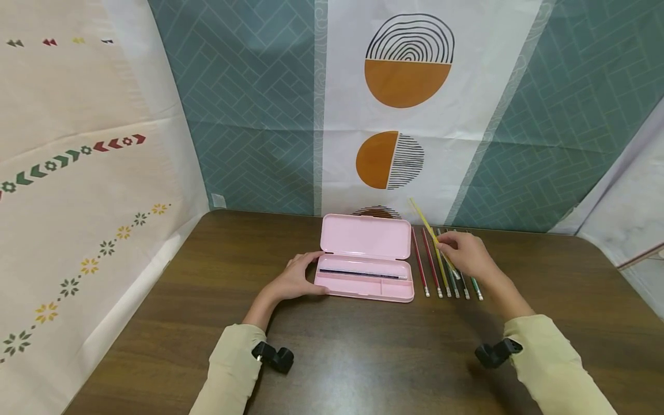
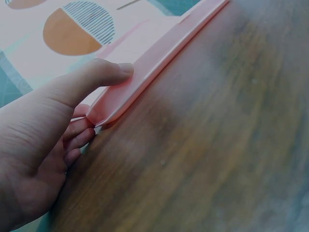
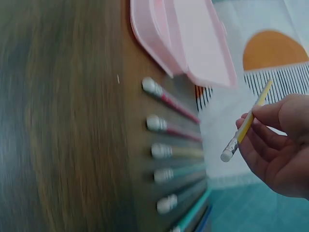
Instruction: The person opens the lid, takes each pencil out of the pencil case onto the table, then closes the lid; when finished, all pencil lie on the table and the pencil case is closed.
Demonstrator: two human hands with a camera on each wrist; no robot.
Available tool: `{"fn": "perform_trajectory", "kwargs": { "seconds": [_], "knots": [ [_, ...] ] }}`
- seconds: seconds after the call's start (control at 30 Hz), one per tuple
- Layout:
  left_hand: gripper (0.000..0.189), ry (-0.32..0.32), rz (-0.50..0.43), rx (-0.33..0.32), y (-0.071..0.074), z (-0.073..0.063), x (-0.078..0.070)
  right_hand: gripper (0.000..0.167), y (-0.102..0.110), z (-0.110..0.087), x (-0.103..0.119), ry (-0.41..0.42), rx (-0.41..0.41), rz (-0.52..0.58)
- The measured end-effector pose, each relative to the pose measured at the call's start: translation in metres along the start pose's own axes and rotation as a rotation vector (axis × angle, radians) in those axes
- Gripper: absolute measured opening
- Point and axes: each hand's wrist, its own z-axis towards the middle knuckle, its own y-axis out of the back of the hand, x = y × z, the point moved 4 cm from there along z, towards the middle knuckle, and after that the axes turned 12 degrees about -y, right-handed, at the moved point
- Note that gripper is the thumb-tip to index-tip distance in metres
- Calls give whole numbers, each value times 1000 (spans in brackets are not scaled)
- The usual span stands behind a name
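Observation:
My left hand (image 1: 293, 279) grips the left end of an open pink pencil case (image 1: 355, 285), thumb against its front wall and fingers around the end, as the left wrist view also shows. A dark pencil (image 1: 363, 274) lies lengthwise in the case's back compartment. Right of the case, my right hand (image 1: 467, 253) pinches a yellow pencil (image 1: 422, 216) between thumb and fingers. In the right wrist view, this yellow pencil (image 3: 260, 100) is tilted, with its white eraser end lower. Below it lies a row of pencils, including a red pencil (image 1: 419, 262), partly hidden by the hand.
The case's lid (image 1: 365, 236) leans back toward the patterned cloth (image 1: 249, 104) behind the table. The pencils in the row lie side by side, eraser ends toward me, on the brown wooden table (image 1: 363, 357). A pale cloth (image 1: 78, 230) hangs along the left side.

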Motion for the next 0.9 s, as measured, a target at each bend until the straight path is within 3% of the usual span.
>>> {"fn": "perform_trajectory", "kwargs": {
  "seconds": [0.27, 0.5, 0.9],
  "knots": [
    [89, 6, -9, -2, 0, 0, -1, 30, 24, -9, -42, -131, -40, -7],
    [88, 6, -7, -2, 0, 0, 0, 31, 36, -13, -78, -173, -115, -63],
    [89, -5, 9, 5, -1, 1, 2, 30, 32, -13, -120, -247, -59, -148]
  ]
}}
